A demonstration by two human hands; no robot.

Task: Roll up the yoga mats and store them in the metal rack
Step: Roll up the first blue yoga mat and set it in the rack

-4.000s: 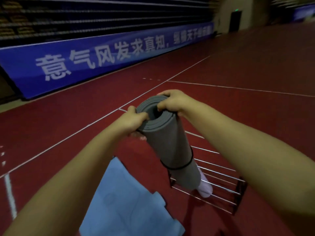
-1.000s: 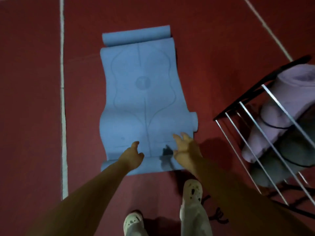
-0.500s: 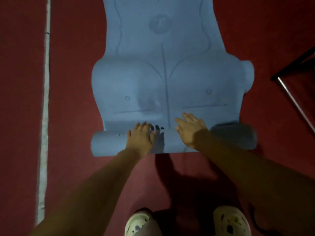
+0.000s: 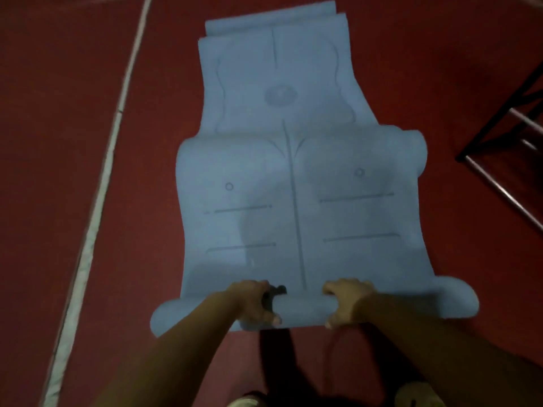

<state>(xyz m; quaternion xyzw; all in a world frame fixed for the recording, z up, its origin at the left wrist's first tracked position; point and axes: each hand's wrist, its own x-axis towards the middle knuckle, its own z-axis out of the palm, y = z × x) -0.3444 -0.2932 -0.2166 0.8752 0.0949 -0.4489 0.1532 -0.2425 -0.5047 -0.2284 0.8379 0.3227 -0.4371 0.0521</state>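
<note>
Both hands, left hand (image 4: 252,302) and right hand (image 4: 346,301), curled around near roll of blue mat (image 4: 293,201); flat part stretching far.

One view only — a wide-angle camera on the person's head, looking steeply down and forward at the red floor (image 4: 58,142). It sits close above both forearms, which enter from the bottom edge. The blue mat (image 4: 293,186) fills the centre, running away toward the top edge — straight lines bow near the frame's sides.
</note>
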